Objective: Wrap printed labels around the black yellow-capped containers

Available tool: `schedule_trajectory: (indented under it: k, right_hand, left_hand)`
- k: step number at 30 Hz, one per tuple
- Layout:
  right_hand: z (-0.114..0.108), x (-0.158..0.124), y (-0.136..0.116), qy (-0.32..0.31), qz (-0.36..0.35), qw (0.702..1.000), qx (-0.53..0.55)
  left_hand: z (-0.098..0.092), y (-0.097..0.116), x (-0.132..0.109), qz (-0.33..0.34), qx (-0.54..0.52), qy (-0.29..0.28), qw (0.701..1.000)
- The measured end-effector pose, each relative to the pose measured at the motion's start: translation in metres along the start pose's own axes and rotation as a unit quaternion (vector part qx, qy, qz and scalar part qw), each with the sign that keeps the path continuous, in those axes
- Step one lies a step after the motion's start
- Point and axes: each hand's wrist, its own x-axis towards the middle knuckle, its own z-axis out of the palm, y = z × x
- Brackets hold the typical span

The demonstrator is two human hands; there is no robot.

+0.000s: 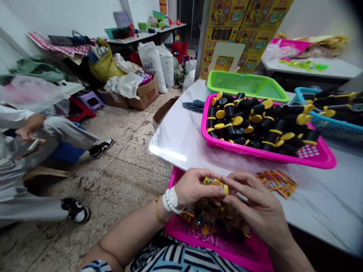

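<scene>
Between my hands is a small tube (pixel 213 182) with an orange-yellow printed wrapper and a yellow end. My left hand (pixel 195 187) is closed around the wrapped part. At the yellow end, the fingertips of my right hand (pixel 255 200) press together. Just below, a pink basket (pixel 181 226) on my lap holds several wrapped tubes (pixel 208 223), some showing black round ends; my hands cover part of them. Flat printed orange wrappers (pixel 278 183) lie fanned out on the white table (pixel 176 145), right of my right hand.
On the table stands a pink basket (pixel 326 156) of black tubes with yellow caps, with a green basket (pixel 244 81) behind it and a blue basket (pixel 337 126) to the right. A dark cloth (pixel 193 106) lies nearby. At the left, a person (pixel 48 132) sits holding a phone.
</scene>
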Motion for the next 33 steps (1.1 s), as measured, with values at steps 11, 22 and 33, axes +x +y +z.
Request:
schedule_trajectory:
  k: [11,22,33]
  right_hand:
    - [0.006,-0.009,0.013,0.046,0.063,0.997,0.004]
    - [0.023,-0.023,0.017,0.058,0.298,0.923,0.236]
    - [0.03,-0.028,0.027,0.074,0.284,0.877,0.38]
  left_hand:
    - [-0.004,-0.003,-0.001,-0.005,0.029,0.015,0.999]
    - [-0.007,-0.018,-0.006,0.068,0.135,0.066,0.986]
    - [-0.008,-0.035,0.001,-0.043,-0.088,-0.026,0.995]
